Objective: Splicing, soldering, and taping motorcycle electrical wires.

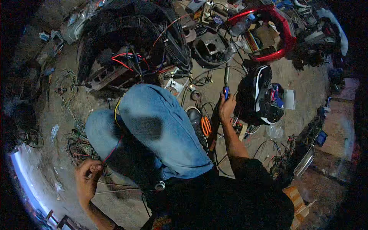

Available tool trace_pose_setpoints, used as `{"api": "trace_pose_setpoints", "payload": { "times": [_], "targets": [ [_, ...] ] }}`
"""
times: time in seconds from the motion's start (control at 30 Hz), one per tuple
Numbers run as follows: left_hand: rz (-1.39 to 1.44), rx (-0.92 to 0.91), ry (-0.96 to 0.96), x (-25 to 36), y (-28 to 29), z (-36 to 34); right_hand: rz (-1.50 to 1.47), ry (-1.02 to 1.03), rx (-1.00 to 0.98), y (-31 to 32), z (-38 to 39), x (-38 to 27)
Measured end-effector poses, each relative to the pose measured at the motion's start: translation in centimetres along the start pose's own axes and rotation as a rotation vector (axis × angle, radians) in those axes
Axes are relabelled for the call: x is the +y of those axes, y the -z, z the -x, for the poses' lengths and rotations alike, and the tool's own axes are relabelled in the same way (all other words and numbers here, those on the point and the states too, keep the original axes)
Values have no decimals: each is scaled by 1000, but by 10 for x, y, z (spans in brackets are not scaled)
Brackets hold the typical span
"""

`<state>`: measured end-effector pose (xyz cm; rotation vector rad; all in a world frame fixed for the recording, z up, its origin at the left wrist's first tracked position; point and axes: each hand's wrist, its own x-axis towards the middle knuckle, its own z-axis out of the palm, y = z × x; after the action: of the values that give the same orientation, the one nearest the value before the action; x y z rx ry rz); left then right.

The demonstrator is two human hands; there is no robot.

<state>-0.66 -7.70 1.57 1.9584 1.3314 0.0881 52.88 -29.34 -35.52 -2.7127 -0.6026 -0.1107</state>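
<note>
My left hand (89, 177) is at the lower left, thumb and fingers pinched on the end of a thin red and blue wire (114, 148). The wire runs up over my jeans to the knees, where a yellow wire (116, 112) also lies. Right of my legs, my right hand (228, 108) is closed around the blue handle of what looks like a soldering iron (226, 80). Its metal barrel points away from me, toward a dark round housing (211, 46). Close to that hand on the right stands a black and white plastic shell (257, 94).
A large black body panel (132, 27) with loose wires stands ahead. A red curved frame (285, 28) lies far right among scattered parts. An orange cable coil (206, 125) sits by my shoe. Tangled wires (78, 147) lie left, a tape roll (195, 95) ahead.
</note>
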Motion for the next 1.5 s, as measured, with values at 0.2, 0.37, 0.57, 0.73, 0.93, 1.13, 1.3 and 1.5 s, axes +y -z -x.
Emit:
{"api": "trace_pose_setpoints", "payload": {
  "times": [0.2, 0.37, 0.57, 0.73, 0.93, 1.13, 1.3, 1.5],
  "targets": [
    [65, 31, 3, -9, -2, 2, -52, -26, 120, 24, -5, -13],
    [-76, 158, -8, -25, 8, 11, -401, 87, -65, 92, 30, -35],
    [-229, 95, 107, -63, 69, 9, -723, 65, -382, 167, 100, -97],
    [-134, 206, 143, -90, 126, 30, -877, 269, -480, 224, 134, -151],
    [-88, 375, 144, -121, 161, 74, -638, 1001, -371, 269, 102, -246],
    [-82, 433, 253, -137, 142, 111, -381, 1265, -408, 264, 91, -338],
    [-17, 457, 321, -146, 125, 124, -252, 1349, -423, 259, 91, -359],
    [-25, 536, 321, -179, 116, 120, -333, 1378, -456, 258, 86, -358]
  ]
}}
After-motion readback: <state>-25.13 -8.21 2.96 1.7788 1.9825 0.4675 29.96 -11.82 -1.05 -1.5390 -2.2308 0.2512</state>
